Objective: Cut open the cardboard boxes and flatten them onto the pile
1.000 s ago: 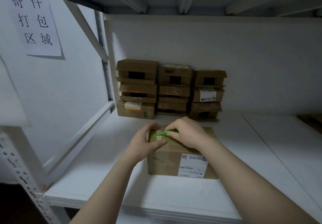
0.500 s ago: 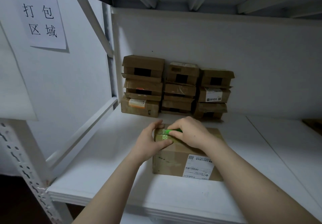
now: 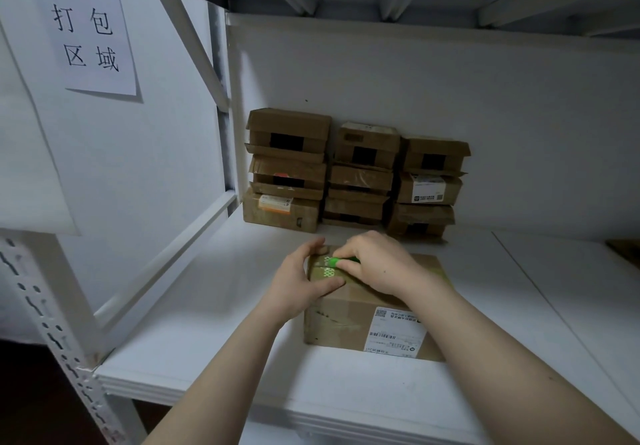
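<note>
Head view: the cardboard box sits on the white shelf. At the box's upper left corner, the left hand grips it, thumb on the near face. On the box's top, the right hand pinches a green cutter at the taped seam. Behind the box stand 3 stacks of boxes. The cutter works just beside the left fingers, so a slip on the tape could nick them.
</note>
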